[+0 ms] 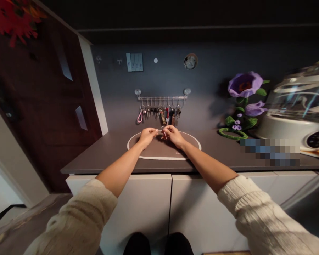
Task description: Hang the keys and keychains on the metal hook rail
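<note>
Grey wall (114,78) and bench (101,148); two-handed handling of a small reddish item (164,134) above the oval mat (159,155).
Right hand (174,136): fingers pinched nearly closed on the item, just below the hanging keys (149,110). Left hand (148,135): fingers drawn together beside it; contents cannot be told. Item is small, dark and glossy, with finer detail unclear. Judged step: close fingertip handling; any further move calls for clearance from the keys.

Dark red keychain (164,134): small, with a ring at its top; finer details too small for you to tell
Pose: you hold it tilted
Place: just below frame centre
</note>
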Demonstrator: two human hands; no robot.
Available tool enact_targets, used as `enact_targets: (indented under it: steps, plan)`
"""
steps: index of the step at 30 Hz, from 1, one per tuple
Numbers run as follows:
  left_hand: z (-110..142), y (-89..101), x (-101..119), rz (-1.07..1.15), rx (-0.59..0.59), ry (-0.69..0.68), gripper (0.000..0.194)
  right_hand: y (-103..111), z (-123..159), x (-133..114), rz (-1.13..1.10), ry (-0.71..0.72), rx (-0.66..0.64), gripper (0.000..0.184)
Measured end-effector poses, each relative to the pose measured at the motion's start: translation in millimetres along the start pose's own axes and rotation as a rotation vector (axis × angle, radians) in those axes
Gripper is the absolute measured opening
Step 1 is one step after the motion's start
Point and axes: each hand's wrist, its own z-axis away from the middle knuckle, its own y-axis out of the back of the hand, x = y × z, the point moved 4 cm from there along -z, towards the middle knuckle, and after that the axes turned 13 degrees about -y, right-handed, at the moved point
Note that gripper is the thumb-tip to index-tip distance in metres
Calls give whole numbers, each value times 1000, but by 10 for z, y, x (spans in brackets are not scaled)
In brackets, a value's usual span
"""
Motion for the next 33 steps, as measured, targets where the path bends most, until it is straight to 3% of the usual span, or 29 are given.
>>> enact_targets:
  steps: [7,13,22,33]
  plan:
    - [30,-43,49,-437,-106,-141,20,213,-46,-64,-58,-25,133,21]
    - [42,-133,50,-646,-255,-298,23,570,-176,-387,-55,-6,246,19]
    - [57,-203,6,-740,-377,-341,21,1057,-468,-784,-132,-4,521,6]
    - [60,-200,9,-755,-386,-340,22,1264,-773,-882,-74,-11,656,5]
